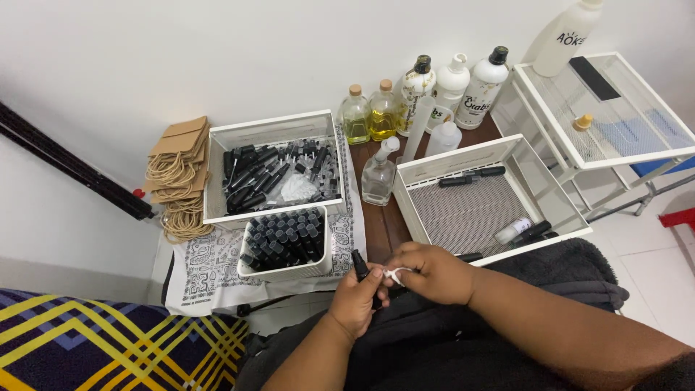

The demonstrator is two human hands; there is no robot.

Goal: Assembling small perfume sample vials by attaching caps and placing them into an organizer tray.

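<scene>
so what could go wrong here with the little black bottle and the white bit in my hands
The small black bottle is pinched only by the left hand fingertips above the lap, so it could slip. The white piece in the right hand is tiny and easily dropped. The clear glass bottle stands close enough to be knocked.

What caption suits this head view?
Left hand holds a small black bottle while right hand pinches a white piece.

left hand [355, 298]: bare, no rings | right hand [433, 274]: bare | forearms: unsleeved | lap: dark clothing
</scene>
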